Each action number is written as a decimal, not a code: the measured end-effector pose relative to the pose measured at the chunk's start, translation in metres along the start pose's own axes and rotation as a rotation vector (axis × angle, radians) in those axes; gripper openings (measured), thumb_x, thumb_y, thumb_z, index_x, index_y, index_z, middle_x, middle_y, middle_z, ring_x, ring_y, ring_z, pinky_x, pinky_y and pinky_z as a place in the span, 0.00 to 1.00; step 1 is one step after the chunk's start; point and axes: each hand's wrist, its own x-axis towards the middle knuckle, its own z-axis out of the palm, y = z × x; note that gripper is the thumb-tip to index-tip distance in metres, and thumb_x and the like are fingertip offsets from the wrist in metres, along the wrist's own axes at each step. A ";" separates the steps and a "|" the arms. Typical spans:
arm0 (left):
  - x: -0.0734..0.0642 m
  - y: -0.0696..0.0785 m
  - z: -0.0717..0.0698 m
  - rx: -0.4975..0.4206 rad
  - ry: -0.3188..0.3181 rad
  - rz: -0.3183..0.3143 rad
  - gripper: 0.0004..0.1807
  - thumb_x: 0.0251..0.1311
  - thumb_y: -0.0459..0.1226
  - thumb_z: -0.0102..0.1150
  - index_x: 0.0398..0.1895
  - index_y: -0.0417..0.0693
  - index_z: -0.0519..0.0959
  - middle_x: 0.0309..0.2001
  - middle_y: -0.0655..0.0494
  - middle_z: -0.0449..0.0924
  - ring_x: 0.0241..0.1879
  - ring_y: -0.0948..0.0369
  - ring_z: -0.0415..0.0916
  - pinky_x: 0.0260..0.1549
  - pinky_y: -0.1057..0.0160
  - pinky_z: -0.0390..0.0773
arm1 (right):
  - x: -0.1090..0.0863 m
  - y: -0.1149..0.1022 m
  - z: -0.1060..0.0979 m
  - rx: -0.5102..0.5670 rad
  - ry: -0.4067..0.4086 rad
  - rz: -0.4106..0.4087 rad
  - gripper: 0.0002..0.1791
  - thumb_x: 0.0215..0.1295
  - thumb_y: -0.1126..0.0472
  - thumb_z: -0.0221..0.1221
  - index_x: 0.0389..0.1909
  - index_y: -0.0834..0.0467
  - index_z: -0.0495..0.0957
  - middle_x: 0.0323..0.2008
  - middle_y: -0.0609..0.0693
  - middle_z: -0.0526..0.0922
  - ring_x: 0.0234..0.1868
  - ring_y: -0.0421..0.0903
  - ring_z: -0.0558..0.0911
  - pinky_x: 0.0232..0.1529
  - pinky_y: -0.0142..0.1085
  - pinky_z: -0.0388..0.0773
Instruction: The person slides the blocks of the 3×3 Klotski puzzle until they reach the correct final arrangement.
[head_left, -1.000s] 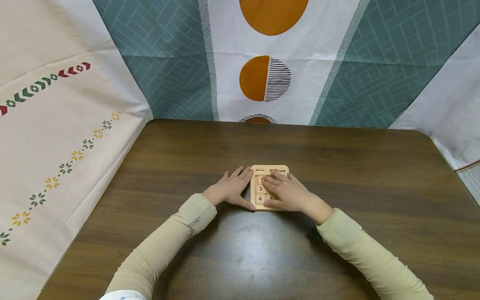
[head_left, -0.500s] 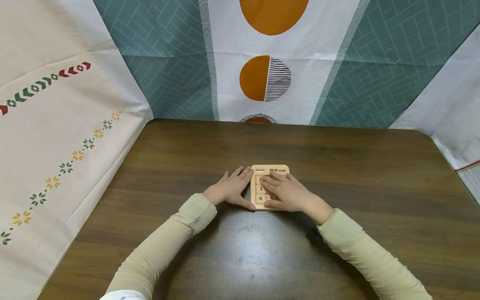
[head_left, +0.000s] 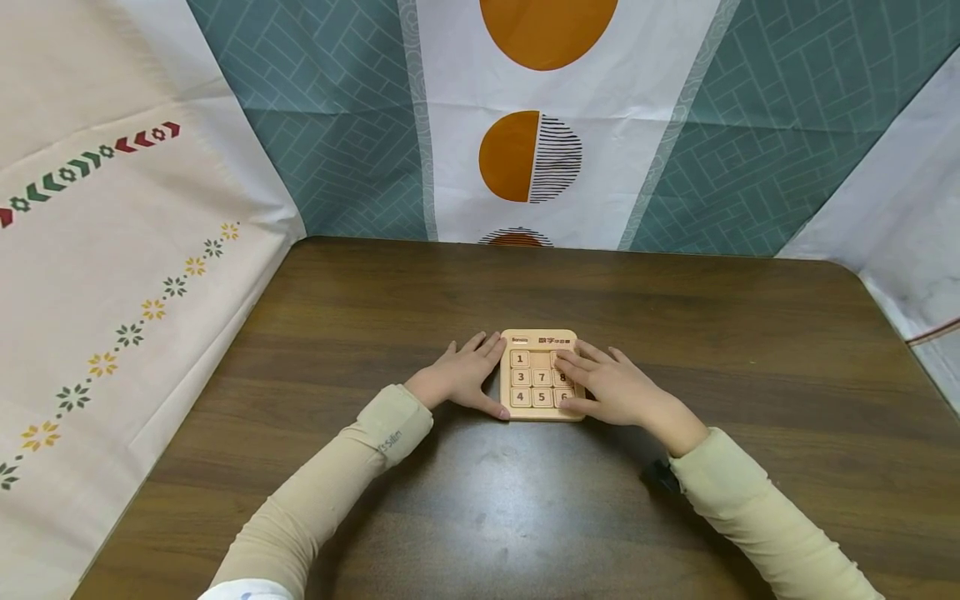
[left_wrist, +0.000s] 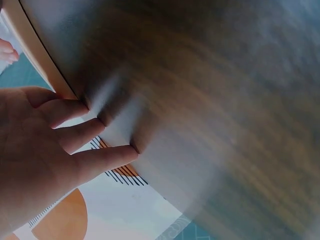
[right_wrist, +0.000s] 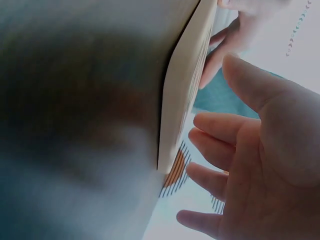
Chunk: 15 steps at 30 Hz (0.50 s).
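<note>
The fingers (head_left: 489, 347) of the left hand (head_left: 468, 378) are spread and extended, with nothing gripped. They are laid along the left side of a pale wooden number board, flat and rectangular with rounded corners (head_left: 540, 414). The index fingertip is set by its far left corner, and the near left corner is touched by the thumb. In the left wrist view, other fingertips are seen resting on the dark brown wood-grain table (head_left: 375, 317). The fingers of the right hand (head_left: 621, 390) are also extended, slightly bent, and are held over the board's right column; whether the tiles are being pressed cannot be told.

The board is placed roughly midway between the table's left and right edges, well apart from the far edge. On it, square wooden tiles marked with dark numerals (head_left: 542, 377) are set in rows. In the far row, the 1 is seen at the left, the bare floor of the board is shown in the middle, and the right tile is partly covered by fingers. The next row is read as 3, 7, 8, and the near row as 4, 5, 6. Both forearms are covered by beige sleeves (head_left: 330, 492). Beyond the far edge, a teal and white cloth with orange circles (head_left: 360, 125) is hung.
</note>
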 end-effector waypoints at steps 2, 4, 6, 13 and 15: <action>-0.001 0.000 0.000 0.000 0.002 0.003 0.64 0.40 0.68 0.58 0.72 0.45 0.36 0.72 0.51 0.32 0.70 0.51 0.30 0.60 0.39 0.43 | -0.001 0.002 0.000 0.002 0.007 0.003 0.35 0.62 0.44 0.54 0.65 0.59 0.62 0.65 0.53 0.63 0.67 0.56 0.54 0.57 0.62 0.51; -0.001 0.000 -0.001 0.000 0.004 0.007 0.64 0.40 0.68 0.58 0.72 0.45 0.36 0.72 0.51 0.33 0.70 0.51 0.31 0.60 0.39 0.43 | -0.003 0.004 0.000 -0.001 0.012 0.004 0.35 0.62 0.44 0.54 0.65 0.60 0.63 0.65 0.53 0.63 0.67 0.57 0.54 0.57 0.63 0.51; -0.001 0.000 -0.001 -0.002 0.003 0.009 0.64 0.40 0.68 0.58 0.72 0.45 0.36 0.72 0.51 0.33 0.70 0.52 0.31 0.60 0.39 0.43 | -0.004 0.005 0.000 0.003 0.013 0.006 0.35 0.62 0.44 0.54 0.65 0.60 0.63 0.65 0.53 0.63 0.67 0.56 0.53 0.57 0.63 0.51; -0.002 -0.001 -0.003 -0.024 0.000 0.012 0.64 0.41 0.67 0.59 0.72 0.46 0.36 0.72 0.53 0.33 0.70 0.53 0.31 0.61 0.40 0.42 | -0.004 0.006 0.000 0.001 0.008 0.016 0.35 0.62 0.44 0.54 0.65 0.60 0.62 0.65 0.53 0.62 0.67 0.57 0.53 0.57 0.63 0.50; -0.002 -0.001 -0.003 -0.028 -0.002 0.009 0.64 0.41 0.67 0.59 0.72 0.47 0.36 0.72 0.53 0.33 0.70 0.53 0.31 0.61 0.41 0.42 | -0.004 0.006 -0.001 0.000 0.008 0.016 0.35 0.62 0.44 0.54 0.65 0.60 0.61 0.65 0.53 0.62 0.67 0.57 0.53 0.57 0.62 0.50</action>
